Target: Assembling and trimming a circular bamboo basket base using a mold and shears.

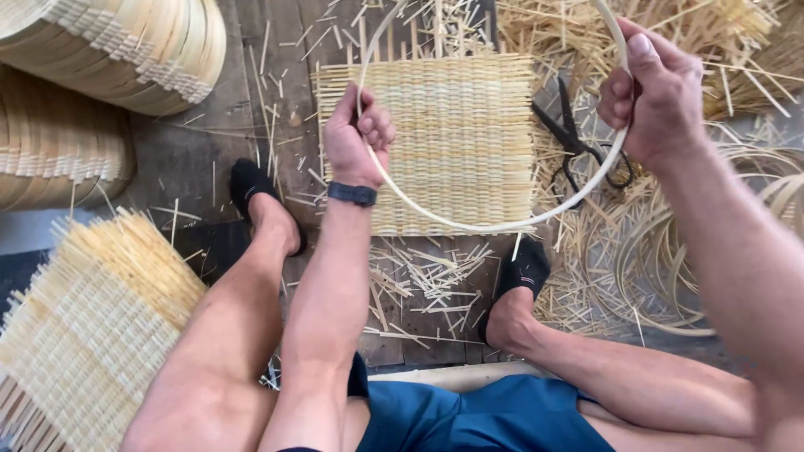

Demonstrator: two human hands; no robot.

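Observation:
A pale bamboo hoop (490, 226) hangs in the air above a square woven bamboo mat (456, 138) that lies flat on the wooden floor. My left hand (358, 134) grips the hoop's left side; a dark band sits on that wrist. My right hand (657, 88) grips the hoop's right side, higher up. The hoop's top runs out of view. Black scissors (578, 142) lie on the floor just right of the mat, partly behind the hoop.
Stacked woven baskets (126, 50) stand at the upper left. Another woven mat (92, 326) leans at the lower left. Loose bamboo strips (720, 33) and coiled hoops (653, 276) pile up on the right. Offcuts (427, 280) litter the boards between my feet in black socks.

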